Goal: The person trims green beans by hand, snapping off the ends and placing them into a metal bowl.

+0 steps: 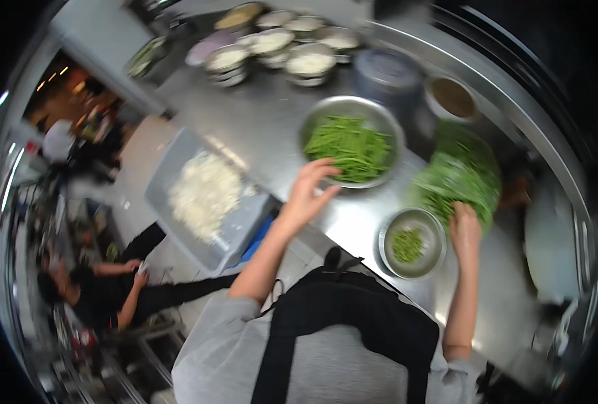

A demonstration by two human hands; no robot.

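Note:
My left hand (306,197) is at the near left rim of a large steel bowl (394,149), its thumb and fingers apart. Cut green beans (348,148) fill much of that bowl. My right hand (465,229) has its fingers curled down into more green beans (440,202) at the mouth of a clear plastic bag (457,172); the fingertips are partly hidden. Between my arms, a smaller steel bowl (438,253) holds a little heap of short green pieces (407,245), probably bean ends.
A grey plastic tub (161,178) with white shredded food (208,192) stands left. Several filled bowls (310,60), a bluish lidded container (386,71) and a brown-filled container (452,96) line the back of the steel counter (265,111). Another person (100,286) sits at lower left.

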